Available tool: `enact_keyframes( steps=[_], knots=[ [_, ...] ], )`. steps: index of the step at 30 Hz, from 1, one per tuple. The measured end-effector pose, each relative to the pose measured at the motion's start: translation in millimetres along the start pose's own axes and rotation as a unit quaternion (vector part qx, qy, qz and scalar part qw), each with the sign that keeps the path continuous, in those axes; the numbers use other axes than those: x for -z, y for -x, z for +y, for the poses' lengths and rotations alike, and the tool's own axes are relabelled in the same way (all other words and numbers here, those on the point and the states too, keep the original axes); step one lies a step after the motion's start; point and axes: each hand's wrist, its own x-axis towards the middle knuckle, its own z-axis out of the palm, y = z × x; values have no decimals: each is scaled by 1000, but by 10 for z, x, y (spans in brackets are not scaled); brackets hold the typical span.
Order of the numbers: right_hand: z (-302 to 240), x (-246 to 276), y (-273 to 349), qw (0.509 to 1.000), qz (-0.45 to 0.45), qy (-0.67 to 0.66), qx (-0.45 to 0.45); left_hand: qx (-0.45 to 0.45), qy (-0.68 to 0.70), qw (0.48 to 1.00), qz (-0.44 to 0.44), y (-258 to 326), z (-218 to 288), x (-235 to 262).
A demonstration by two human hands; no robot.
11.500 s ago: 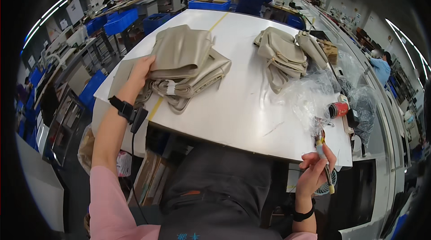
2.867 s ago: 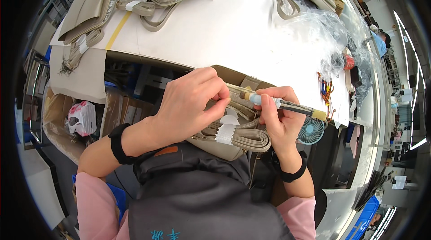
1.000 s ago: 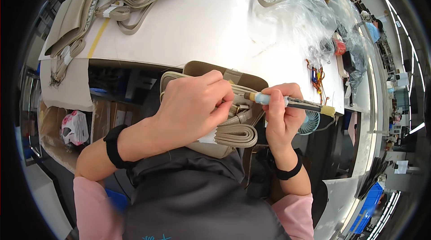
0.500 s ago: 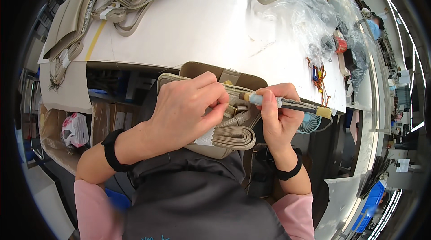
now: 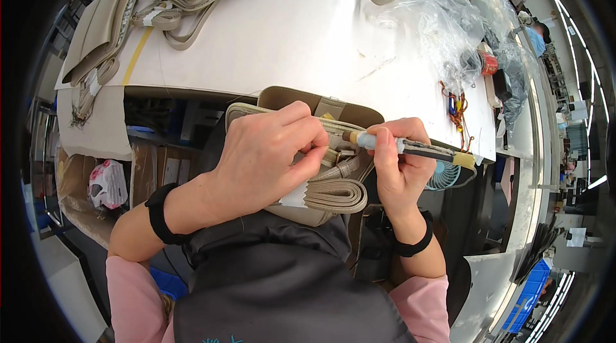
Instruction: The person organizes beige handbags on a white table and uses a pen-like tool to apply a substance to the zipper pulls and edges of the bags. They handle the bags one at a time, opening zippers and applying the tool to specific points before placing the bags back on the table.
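A beige handbag [image 5: 308, 217] rests against my lap at the table's front edge, its flap [image 5: 359, 112] raised and its zipper edge [image 5: 244, 111] facing up. On its front lies a coiled strap [image 5: 337, 196], bound with a white wrap. My left hand [image 5: 273, 155] is over the bag's left part, thumb and forefinger pinched together; what is between them is hidden. In my right hand [image 5: 401, 163] is a slim pen-like tool [image 5: 417, 149] wrapped in tape, held level. Its brownish tip points left, close to the bag's zipper and metal buckle.
More beige bags [image 5: 102, 35] with straps lie along the table's far left. Crumpled clear plastic [image 5: 436, 22] covers the back right, near a red roll [image 5: 489, 63] and tangled coloured cords [image 5: 456, 109]. A small blue fan [image 5: 443, 176] sits below the table edge, right of my right hand.
The tool and my right hand have shifted very slightly to the right. The bag has moved a touch the same way; my left hand stays in place.
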Motion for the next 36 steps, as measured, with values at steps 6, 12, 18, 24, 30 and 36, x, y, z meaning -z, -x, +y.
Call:
enact_keyframes(
  steps=[6, 12, 18, 24, 30, 36],
  knots=[
    [-52, 49, -4, 997, 29, -70, -19, 1, 58, 998, 6, 46, 44, 145],
    [-137, 251, -113, 977, 162, -140, -26, -162, -38, 986, 6, 24, 127, 385],
    [-231, 414, -58, 967, 228, -110, 8, -104, -41, 990, -89, -156, 60, 7],
    [-322, 623, 25, 945, 322, -63, 3, -23, 11, 990, -141, -266, 76, -111],
    [-446, 838, 109, 940, 337, -37, 47, 121, 234, 964, -24, 60, -180, 416],
    [-336, 647, 221, 978, 199, -34, 47, 257, 399, 880, 1, 837, -1024, 567]
  ],
)
